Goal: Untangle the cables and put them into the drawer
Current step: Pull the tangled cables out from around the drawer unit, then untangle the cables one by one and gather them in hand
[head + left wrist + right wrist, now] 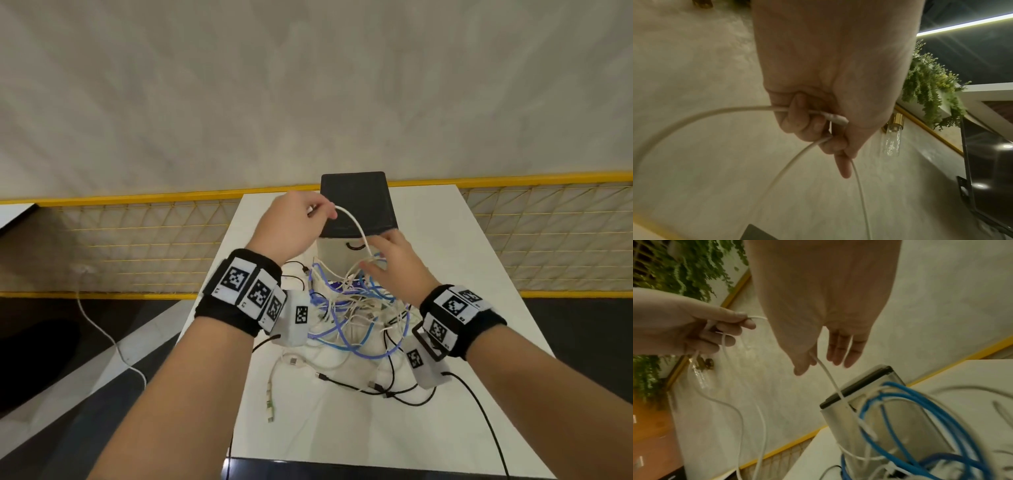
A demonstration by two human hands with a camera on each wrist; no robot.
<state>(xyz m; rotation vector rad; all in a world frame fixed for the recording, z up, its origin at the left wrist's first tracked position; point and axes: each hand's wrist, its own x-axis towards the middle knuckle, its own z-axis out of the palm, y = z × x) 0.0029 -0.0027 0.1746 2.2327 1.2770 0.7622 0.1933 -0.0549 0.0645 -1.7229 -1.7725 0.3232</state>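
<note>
Fingers of left hand curl round thin white cable, raised.
Right hand w/ fingers loose, straight, over tangled blue & white cable pile.

Both forearms reach forward, each wrist wearing a black band with checkered markers. The left hand is raised, its fingers curled around a white cable. The right hand sits lower beside that cable, fingers straight and relaxed, the cable running along them.
</note>
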